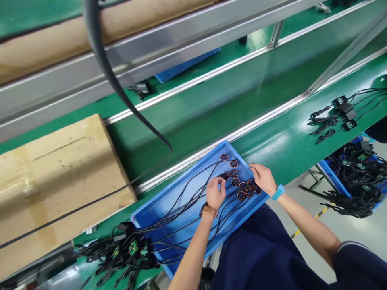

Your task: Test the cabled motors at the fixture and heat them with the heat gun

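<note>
A blue plastic tray (184, 195) lies slanted at the bench's front edge. In its right half sit several small round parts (234, 163) with copper-coloured rims and dark spokes, each apparently on a black cable (181, 207). The cables run left over the tray's end to a heap of black cabled units (133, 245) with bits of green circuit board. Above the tray, my left hand (215, 193) has its fingers pinched at one round part, partly hidden by the fingertips. My right hand (263, 178) is closed over the tray's right rim, thumb side toward the inside.
A large cardboard box (60, 181) stands on the left. A dark hanging cable (121, 90) crosses in front of it. Behind the tray runs a green conveyor belt (242, 96) with metal rails. Black adapters (346, 108) lie on the right bench; another loaded blue tray (335, 177) stands below.
</note>
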`<state>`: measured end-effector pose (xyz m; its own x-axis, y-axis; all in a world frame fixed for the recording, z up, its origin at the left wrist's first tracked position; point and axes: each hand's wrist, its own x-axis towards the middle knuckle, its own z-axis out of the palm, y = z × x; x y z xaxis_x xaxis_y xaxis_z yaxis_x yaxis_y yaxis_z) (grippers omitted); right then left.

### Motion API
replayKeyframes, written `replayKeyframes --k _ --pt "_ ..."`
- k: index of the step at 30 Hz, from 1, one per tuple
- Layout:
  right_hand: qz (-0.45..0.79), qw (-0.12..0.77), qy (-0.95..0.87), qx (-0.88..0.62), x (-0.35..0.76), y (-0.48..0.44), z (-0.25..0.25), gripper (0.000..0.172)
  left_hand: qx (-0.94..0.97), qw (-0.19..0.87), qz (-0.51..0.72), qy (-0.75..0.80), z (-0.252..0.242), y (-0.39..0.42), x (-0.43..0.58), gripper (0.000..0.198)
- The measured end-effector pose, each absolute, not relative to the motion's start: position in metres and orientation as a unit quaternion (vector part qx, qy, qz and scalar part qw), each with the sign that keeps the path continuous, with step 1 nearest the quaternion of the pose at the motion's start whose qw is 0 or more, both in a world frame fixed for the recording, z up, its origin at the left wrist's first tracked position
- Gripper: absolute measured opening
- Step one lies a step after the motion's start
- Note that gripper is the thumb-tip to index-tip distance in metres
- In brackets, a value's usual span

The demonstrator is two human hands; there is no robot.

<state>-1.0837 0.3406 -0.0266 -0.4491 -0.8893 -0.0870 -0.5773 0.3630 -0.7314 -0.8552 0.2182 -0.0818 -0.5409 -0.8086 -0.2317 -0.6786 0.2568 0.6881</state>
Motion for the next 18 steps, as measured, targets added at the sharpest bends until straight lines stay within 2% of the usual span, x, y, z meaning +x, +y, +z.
replayKeyframes --k 4,9,15,18 --pt "-0.354 0.180 0.829 -0.394 -1.073 0.410 -0.039 0.032 0.457 0.068 -0.414 -0.784 -0.092 0.254 -0.858 0.025" --pt "-0.332 0.183 0.827 -0.416 -1.055 0.454 -0.055 0.031 0.454 0.058 -0.435 -0.775 -0.100 0.261 -0.858 0.026" --pt "-0.317 0.134 0.795 -0.499 -1.031 0.446 -0.049 0.029 0.432 0.052 -0.453 -0.778 -0.094 0.253 -0.852 0.025" --pt "-0.303 0.148 0.769 -0.543 -1.020 0.414 -0.045 0.029 0.421 0.051 -0.467 -0.776 -0.096 0.249 -0.848 0.023"
